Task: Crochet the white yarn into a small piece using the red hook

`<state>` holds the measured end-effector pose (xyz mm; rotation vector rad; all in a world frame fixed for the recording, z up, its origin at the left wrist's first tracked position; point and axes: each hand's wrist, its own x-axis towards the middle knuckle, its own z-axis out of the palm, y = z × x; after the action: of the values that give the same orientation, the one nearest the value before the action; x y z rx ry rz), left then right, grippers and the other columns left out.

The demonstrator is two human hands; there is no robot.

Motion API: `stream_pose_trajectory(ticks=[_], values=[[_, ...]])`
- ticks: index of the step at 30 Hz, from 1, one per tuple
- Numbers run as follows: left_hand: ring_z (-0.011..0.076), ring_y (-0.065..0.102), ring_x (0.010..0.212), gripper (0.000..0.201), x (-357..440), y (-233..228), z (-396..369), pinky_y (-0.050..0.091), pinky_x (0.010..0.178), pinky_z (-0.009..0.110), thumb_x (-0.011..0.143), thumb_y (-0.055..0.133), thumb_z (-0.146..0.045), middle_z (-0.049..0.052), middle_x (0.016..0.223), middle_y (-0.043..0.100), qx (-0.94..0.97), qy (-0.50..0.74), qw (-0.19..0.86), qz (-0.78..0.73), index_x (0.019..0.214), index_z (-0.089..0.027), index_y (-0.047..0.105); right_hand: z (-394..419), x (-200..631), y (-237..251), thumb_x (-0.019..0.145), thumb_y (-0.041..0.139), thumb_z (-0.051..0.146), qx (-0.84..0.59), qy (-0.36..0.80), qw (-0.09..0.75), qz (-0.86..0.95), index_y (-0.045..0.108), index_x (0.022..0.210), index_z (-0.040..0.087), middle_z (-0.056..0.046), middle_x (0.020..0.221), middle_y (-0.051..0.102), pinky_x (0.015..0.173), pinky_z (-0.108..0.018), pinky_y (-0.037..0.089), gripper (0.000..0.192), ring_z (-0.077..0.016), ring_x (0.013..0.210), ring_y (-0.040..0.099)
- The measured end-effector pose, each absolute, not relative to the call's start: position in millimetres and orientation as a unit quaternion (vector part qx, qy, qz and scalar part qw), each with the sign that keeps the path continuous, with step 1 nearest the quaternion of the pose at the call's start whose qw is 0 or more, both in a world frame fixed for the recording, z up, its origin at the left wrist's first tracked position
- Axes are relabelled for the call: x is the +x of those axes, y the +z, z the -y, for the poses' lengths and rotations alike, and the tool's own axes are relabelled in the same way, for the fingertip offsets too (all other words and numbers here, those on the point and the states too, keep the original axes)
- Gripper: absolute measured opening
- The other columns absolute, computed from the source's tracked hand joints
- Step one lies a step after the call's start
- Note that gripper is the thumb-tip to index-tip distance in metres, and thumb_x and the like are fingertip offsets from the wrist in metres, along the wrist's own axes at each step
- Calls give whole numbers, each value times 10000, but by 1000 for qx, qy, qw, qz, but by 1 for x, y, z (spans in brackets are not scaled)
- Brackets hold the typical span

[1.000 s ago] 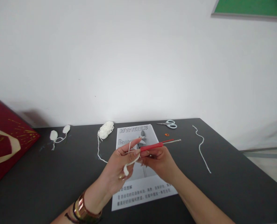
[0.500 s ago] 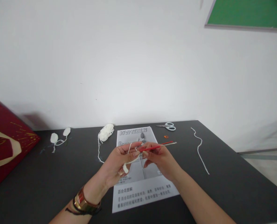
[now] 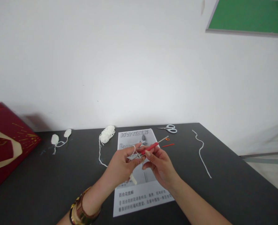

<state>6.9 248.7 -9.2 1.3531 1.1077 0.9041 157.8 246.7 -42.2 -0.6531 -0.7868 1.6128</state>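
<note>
My right hand [image 3: 159, 162] is closed on a crochet hook [image 3: 150, 148] with a red handle, its bare metal end pointing up to the right. My left hand [image 3: 123, 162] pinches a small piece of white crochet work [image 3: 133, 179], whose end hangs below the fingers. White yarn [image 3: 134, 149] loops over the left index finger. The hook's working tip meets the yarn between both hands, where fingers partly hide it. Both hands are held above a printed sheet [image 3: 142, 209]. From the white yarn ball [image 3: 107, 134] a strand runs to my left hand.
Small scissors [image 3: 170, 128], an orange stitch marker [image 3: 167, 139] and a red needle [image 3: 168, 145] lie right of the sheet. A loose yarn piece [image 3: 201, 153] lies farther right. Two white crocheted pieces [image 3: 55, 139] rest at left, near a red bag [image 3: 7, 143].
The crochet hook has turned, its free end now tilted higher and farther left. My left hand has rolled over, and the crochet work hangs lower and farther right.
</note>
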Motion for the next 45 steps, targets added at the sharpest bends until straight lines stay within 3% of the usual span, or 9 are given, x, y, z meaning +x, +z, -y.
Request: stream_pose_trajectory(ticks=[3, 8, 12, 16, 20, 25, 30, 36, 45], values=[[68, 414, 355, 384, 8, -8, -249, 287, 299, 177, 711, 728, -295, 48, 706, 722, 576, 398, 562, -441, 1082, -198, 711, -246, 158, -44, 685, 786, 257, -264, 691, 586, 330, 672, 712, 149, -27, 886, 685, 478, -187, 566, 159, -93, 607, 612], [51, 361, 336, 688, 7, -3, -249, 286, 302, 179, 718, 720, -358, -1, 665, 671, 555, 348, 588, -474, 1345, -199, 488, -245, 161, -43, 730, 751, 269, -237, 708, 573, 338, 679, 797, 178, -5, 772, 662, 430, -171, 550, 134, -95, 573, 597], [44, 345, 374, 755, 7, -2, -248, 297, 333, 177, 722, 719, -359, 14, 719, 684, 552, 355, 594, -465, 1391, -181, 418, -243, 161, -37, 745, 733, 270, -244, 675, 592, 367, 668, 751, 169, -8, 786, 640, 386, -171, 525, 120, -93, 559, 565], [77, 461, 469, 724, 7, -3, -246, 344, 428, 189, 718, 736, -317, 15, 695, 687, 522, 404, 617, -428, 1367, -167, 453, -242, 161, -34, 757, 720, 258, -255, 652, 610, 371, 652, 724, 167, -13, 844, 631, 428, -183, 529, 119, -89, 573, 579], [142, 606, 675, 655, 4, -5, -246, 436, 686, 263, 722, 740, -214, -6, 668, 661, 490, 461, 646, -361, 1332, -190, 505, -243, 163, -32, 754, 718, 244, -262, 600, 622, 429, 616, 691, 174, -10, 857, 603, 495, -231, 542, 139, -110, 622, 582], [140, 606, 694, 596, 4, -6, -244, 440, 769, 311, 767, 695, -175, 2, 772, 666, 476, 482, 674, -296, 1327, -261, 510, -245, 164, -34, 787, 685, 285, -277, 544, 612, 502, 588, 669, 175, -10, 875, 540, 522, -247, 521, 189, -106, 634, 561], [164, 596, 847, 501, 6, -5, -239, 429, 841, 312, 788, 671, -135, -8, 677, 635, 492, 499, 657, -278, 1256, -292, 585, -245, 159, -41, 798, 672, 322, -277, 566, 593, 502, 576, 700, 186, -3, 875, 509, 504, -241, 502, 193, -99, 621, 539], [176, 574, 755, 522, 10, -13, -237, 497, 663, 320, 803, 648, -140, 10, 716, 610, 502, 508, 661, -230, 1277, -339, 557, -241, 151, -42, 733, 719, 391, -266, 631, 570, 454, 542, 643, 181, 23, 701, 517, 448, -221, 457, 289, -93, 539, 503], [169, 550, 709, 582, 8, -12, -233, 513, 606, 303, 820, 622, -134, 10, 716, 590, 543, 504, 641, -201, 1345, -339, 478, -234, 148, -36, 686, 762, 292, -257, 648, 577, 425, 546, 617, 174, 32, 718, 533, 419, -201, 428, 256, -71, 498, 511]])
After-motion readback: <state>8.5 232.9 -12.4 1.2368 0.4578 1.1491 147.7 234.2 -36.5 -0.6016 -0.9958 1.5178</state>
